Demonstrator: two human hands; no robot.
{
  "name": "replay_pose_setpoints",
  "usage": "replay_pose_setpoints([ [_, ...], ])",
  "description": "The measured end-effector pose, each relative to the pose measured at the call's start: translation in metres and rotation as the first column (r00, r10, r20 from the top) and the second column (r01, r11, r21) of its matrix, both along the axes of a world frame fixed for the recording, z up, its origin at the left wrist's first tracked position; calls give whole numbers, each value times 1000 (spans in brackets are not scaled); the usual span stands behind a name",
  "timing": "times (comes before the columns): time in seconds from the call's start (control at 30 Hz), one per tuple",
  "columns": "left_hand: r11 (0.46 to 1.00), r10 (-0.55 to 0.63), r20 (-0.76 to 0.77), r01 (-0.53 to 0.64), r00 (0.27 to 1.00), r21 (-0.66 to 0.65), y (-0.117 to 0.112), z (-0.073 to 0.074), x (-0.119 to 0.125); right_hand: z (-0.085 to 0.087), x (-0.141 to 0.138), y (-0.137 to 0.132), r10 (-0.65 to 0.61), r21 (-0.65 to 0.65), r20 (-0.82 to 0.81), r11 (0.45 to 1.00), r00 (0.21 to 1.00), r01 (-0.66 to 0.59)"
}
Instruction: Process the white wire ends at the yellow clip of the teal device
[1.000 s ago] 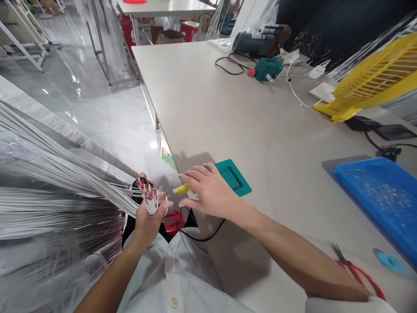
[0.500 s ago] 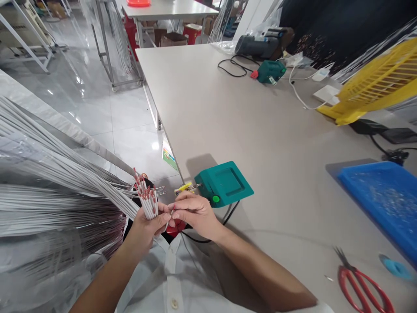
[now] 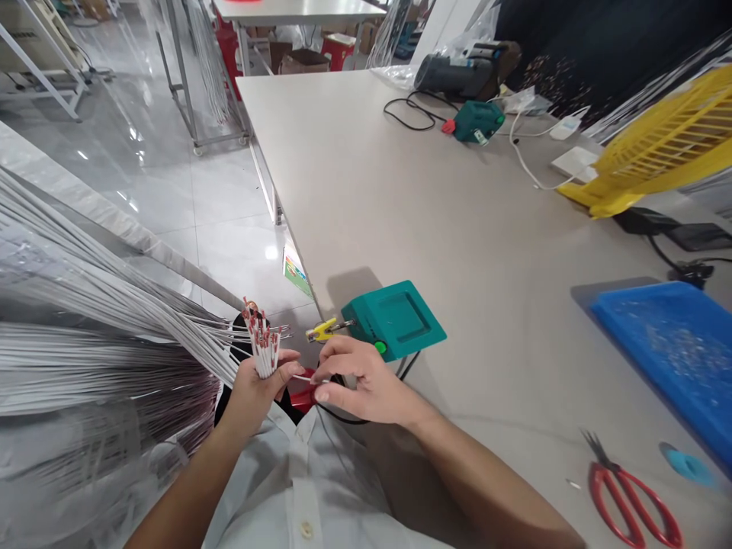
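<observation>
Many wires [image 3: 266, 354] stand in the left hand [image 3: 255, 393], fingers curled tight round them; a loose grip could let some drop. One thin wire [image 3: 302, 377] reaches the right hand [image 3: 319, 385]; I can't tell if its fingers pinch it, so it could slip

bundle of thin white wires [image 3: 265, 361] with uneven red tips uppermost, gripped in the left hand [image 3: 255, 393], just off the tabletop [image 3: 435, 206]'s left edge, single white wire [image 3: 301, 377] running sideways to the right hand [image 3: 366, 381]'s fingers
</observation>
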State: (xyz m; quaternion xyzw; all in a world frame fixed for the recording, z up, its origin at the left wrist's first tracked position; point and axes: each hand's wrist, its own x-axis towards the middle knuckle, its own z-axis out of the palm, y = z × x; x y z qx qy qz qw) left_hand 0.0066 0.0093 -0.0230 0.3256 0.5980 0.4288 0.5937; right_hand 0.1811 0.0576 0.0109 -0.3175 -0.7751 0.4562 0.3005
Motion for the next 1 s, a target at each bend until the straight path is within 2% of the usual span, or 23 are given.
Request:
replay_pose_setpoints([
  [0.13, 994, -104, -33, 105, 994, 28, 2, 9, 5, -4, -10, -7, -223, 23, -30, 974, 974, 224],
  [0.23, 984, -166, -52, 169, 985, 50, 1, 13, 10, -7, -22, -10, -249, -23, -69, 968, 966, 248],
  [0.43, 982, -175, -14, 175, 985, 65, -3, 17, 15, -13, -27, -10, -337, -119, -52, 937, 940, 330],
  [0.5, 991, -114, 3, 114, 993, 76, -4, 16, 15, -15, -25, -10, -357, -159, -84, 926, 930, 341],
  [0.6, 994, 90, 72, -95, 993, 57, -5, 10, 14, -18, -22, -11, -370, -174, -130, 922, 920, 347],
  [0.7, 958, 277, 139, -284, 951, 32, -2, 4, 12, -17, -21, -12, -357, -111, -150, 933, 922, 343],
  [0.8, 934, 350, 154, -357, 924, 20, 1, 2, 10, -15, -21, -15, -315, -50, -97, 949, 944, 311],
  [0.9, 952, 294, 92, -300, 951, 57, 0, 4, 9, -17, -22, -19, -255, -8, -13, 967, 967, 255],
  [1.0, 984, 143, -23, -139, 990, 108, -3, 8, 12, -21, -24, -22, -200, 53, 24, 979, 979, 199],
])
